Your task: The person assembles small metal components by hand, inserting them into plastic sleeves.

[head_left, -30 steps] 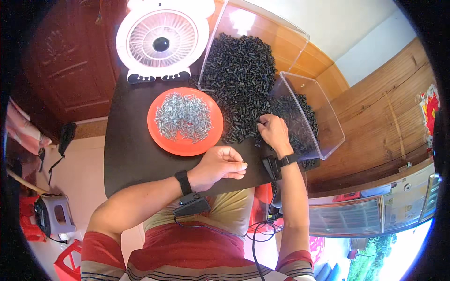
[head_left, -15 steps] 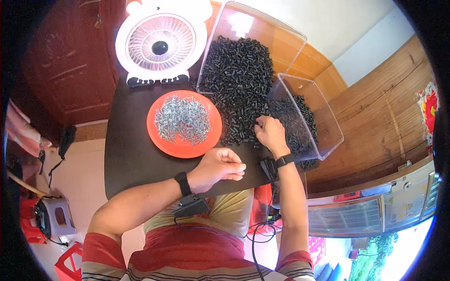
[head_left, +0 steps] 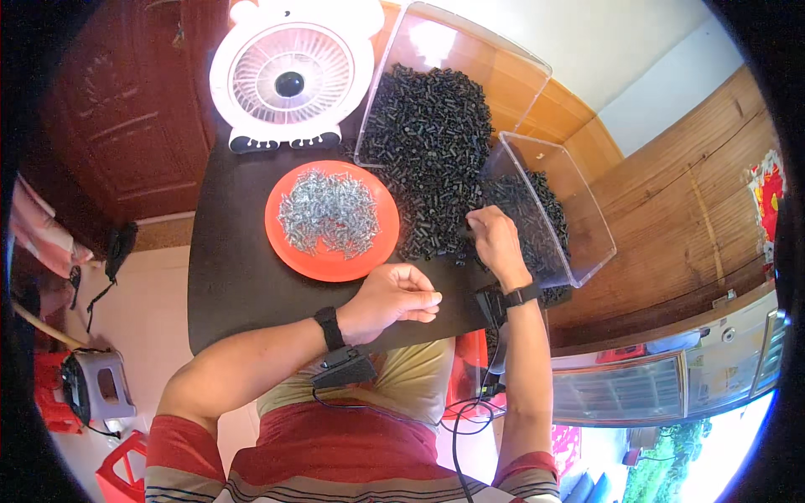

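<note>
My left hand point(head_left: 391, 299) hovers over the near edge of the dark table, thumb and fingers pinched; whatever it may hold is too small to make out. At the near right side of a heap of small black cylindrical pieces point(head_left: 432, 159), my right hand point(head_left: 496, 238) has its fingertips pressed together, and what is between them is hidden. Left of the heap, a red plate point(head_left: 314, 267) carries a pile of small silvery metal pins or screws point(head_left: 327, 210). A clear plastic bin point(head_left: 592, 220) with more black pieces stands just right of my right hand.
The large clear bin point(head_left: 537, 92) lies behind the heap, its opening towards me. A white animal-shaped fan point(head_left: 290, 84) stands at the back left of the dark table point(head_left: 231, 243). Wooden boards point(head_left: 662, 201) border the right side. A cable point(head_left: 454, 436) hangs by my lap.
My right hand has shifted slightly to the right along the heap's near edge. My left hand keeps its pinch in nearly the same place.
</note>
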Tool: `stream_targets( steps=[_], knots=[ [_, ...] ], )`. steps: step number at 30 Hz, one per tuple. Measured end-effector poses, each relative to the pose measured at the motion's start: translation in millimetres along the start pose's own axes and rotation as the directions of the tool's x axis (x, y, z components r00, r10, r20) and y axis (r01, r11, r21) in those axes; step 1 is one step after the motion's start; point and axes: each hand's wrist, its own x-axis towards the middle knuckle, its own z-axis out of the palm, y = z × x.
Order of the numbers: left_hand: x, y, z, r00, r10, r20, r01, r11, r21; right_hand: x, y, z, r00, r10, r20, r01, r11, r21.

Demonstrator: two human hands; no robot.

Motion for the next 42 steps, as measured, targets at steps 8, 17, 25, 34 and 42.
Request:
stream_targets(
  steps=[8, 17, 25, 34, 42],
  knots=[
    [-1.1, 2.1, 2.2, 1.000, 0.006, -0.009, -0.006, 1.000, 0.001, -3.2, -2.0, -8.4, 0.994, 0.079, 0.079, -0.073, 0.995, -0.074],
    [-1.2, 1.3, 0.8, 1.000, 0.005, -0.010, -0.005, 1.000, 0.004, 3.9, -17.8, -1.6, 0.991, 0.078, 0.108, -0.052, 0.973, -0.227],
    [-2.3, 2.7, 3.0, 1.000, 0.001, -0.008, -0.001, 1.000, 0.017, 9.4, -9.0, 7.5, 0.986, 0.119, 0.120, -0.085, 0.962, -0.260],
    [-1.2, 0.8, 1.1, 1.000, 0.012, 0.000, -0.012, 1.000, 0.002, 7.1, -1.8, 7.7, 0.984, 0.072, 0.160, -0.038, 0.979, -0.203],
    [-2.1, 0.8, 0.7, 1.000, 0.021, 0.005, -0.021, 1.000, 0.014, 2.1, -7.1, 3.7, 0.988, 0.018, 0.151, 0.016, 0.975, -0.222]
  ],
)
